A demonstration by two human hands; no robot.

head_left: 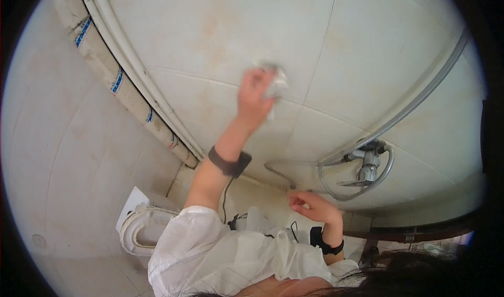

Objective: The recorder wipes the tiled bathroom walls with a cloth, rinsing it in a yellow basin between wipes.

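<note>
My left hand (254, 100) is raised against the tiled wall (262, 29), its fingers closed around a crumpled white cloth (278, 84). Motion blurs both the hand and the cloth, which presses on the tiles near a grout line. Faint brownish stains mark the wall to the left of it. Lower down, in front of my body, my right hand (315, 207) hangs loosely with bent fingers and a gap beside the thumb. Nothing shows in it. Each wrist wears a dark band.
A chrome shower mixer (369, 168) with a grey hose (420, 100) juts from the wall at right. Pale pipes (134, 68) run down the left corner. A white toilet (142, 226) stands at lower left. A brown edge (415, 234) lies at lower right.
</note>
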